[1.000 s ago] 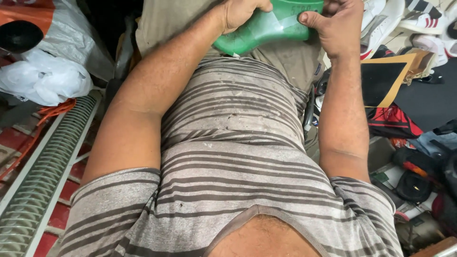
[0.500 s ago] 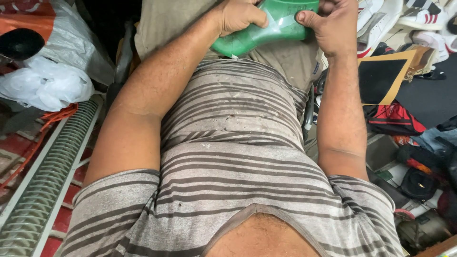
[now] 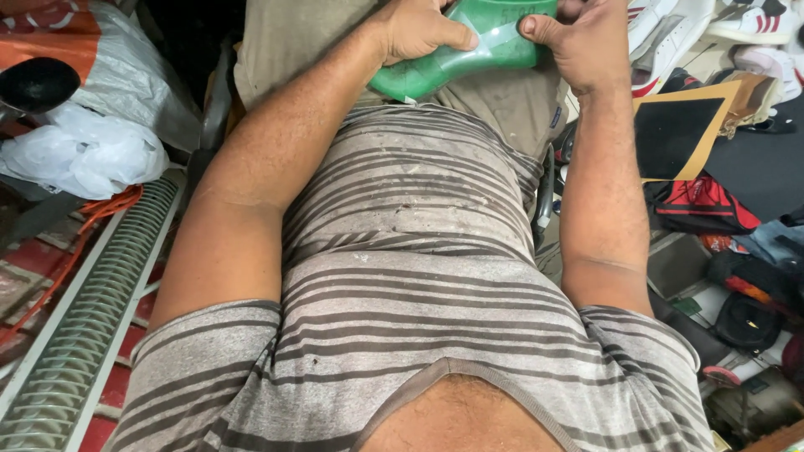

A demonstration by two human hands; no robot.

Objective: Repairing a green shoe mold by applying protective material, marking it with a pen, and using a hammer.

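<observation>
Two hands on one green form

Nearest the camera we see our striped shirt point(image 3: 419, 301), grey with darker bands, filling the middle of the view. Both forearms run up from it toward the top edge. To our left, low down, lies a ribbed white grille point(image 3: 92, 310), with an orange cord point(image 3: 100, 213) beside it and a white plastic bag point(image 3: 84, 155) further up.

To our right sit a red bag point(image 3: 699, 205), a tan-edged black sheet point(image 3: 682, 130) and, beyond that, white shoes point(image 3: 712, 25).

Farthest off, at the top, our left hand point(image 3: 419, 29) and right hand point(image 3: 590, 46) grip the green form point(image 3: 469, 54), a moulded plastic piece held over our lap just above the shirt hem. The left thumb presses across its upper face, fingers wrapped behind. The right thumb clamps its right end; the other right fingers curl out of sight, so we cannot tell how they lie.
</observation>
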